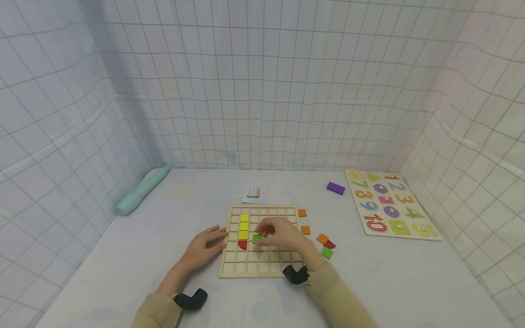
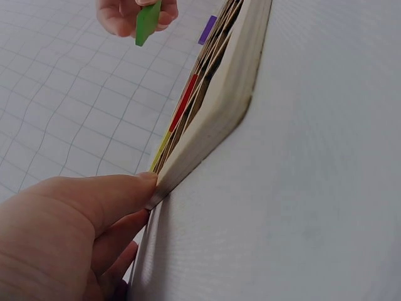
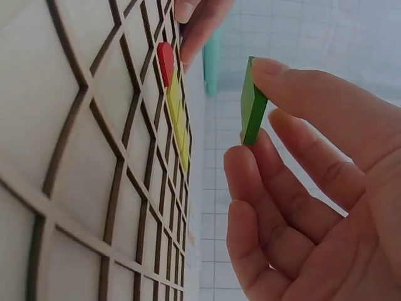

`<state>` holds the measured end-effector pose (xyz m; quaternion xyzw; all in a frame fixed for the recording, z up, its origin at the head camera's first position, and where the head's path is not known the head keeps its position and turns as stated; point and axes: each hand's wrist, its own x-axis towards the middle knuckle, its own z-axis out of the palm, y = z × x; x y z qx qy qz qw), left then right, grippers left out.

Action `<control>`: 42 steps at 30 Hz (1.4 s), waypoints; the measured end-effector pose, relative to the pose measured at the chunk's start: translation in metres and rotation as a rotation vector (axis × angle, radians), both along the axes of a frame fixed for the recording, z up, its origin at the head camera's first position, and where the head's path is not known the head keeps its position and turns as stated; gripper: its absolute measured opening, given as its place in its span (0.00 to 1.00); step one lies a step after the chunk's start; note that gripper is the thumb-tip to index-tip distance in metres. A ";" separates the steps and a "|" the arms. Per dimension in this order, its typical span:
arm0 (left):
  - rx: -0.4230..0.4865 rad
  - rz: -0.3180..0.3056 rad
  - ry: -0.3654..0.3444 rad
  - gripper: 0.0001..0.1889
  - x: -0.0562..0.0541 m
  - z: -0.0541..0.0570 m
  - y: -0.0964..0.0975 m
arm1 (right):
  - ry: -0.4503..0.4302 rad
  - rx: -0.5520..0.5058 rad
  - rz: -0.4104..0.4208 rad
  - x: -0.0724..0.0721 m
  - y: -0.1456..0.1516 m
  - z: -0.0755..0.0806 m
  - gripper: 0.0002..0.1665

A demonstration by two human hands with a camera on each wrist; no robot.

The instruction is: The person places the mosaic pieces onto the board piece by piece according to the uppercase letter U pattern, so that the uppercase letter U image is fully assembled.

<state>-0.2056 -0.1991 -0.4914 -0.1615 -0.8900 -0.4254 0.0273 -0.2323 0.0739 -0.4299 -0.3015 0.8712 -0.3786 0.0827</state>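
Observation:
The wooden grid board [image 1: 262, 272] lies flat on the table. Between thumb and fingertips, my right hand [image 1: 279, 232] pinches a green square tile [image 1: 257, 238], held above the board's middle; the right wrist view shows the tile [image 3: 254, 106] tilted on edge. My left hand [image 1: 201, 248] rests at the board's left side, fingers fairly straight, and in the left wrist view the thumb [image 2: 119, 194] touches the board's rim. A column of yellow square tiles [image 1: 244, 226] sits in the grid, with a red quarter-round tile [image 1: 243, 245] directly below.
Right of the board lie orange tiles [image 1: 305, 230], another red tile [image 1: 330, 244] and a green tile [image 1: 326, 253]. A pattern card [image 1: 254, 194] is behind the board. Farther out are a purple block [image 1: 336, 188], a number puzzle [image 1: 389, 205] and a teal rod-like object [image 1: 143, 189].

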 end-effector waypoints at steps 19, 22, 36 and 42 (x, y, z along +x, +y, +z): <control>0.004 -0.001 -0.001 0.20 0.000 0.001 0.000 | -0.015 0.134 -0.064 -0.004 -0.021 -0.016 0.15; 0.001 0.003 -0.001 0.20 0.000 0.001 0.000 | -0.016 0.135 -0.060 -0.004 -0.022 -0.016 0.15; 0.012 -0.006 0.010 0.20 -0.001 0.000 -0.001 | -0.063 0.110 -0.043 -0.004 -0.016 -0.015 0.16; 0.013 0.001 0.003 0.20 0.000 0.000 -0.001 | -0.042 0.086 -0.032 -0.001 -0.001 -0.006 0.17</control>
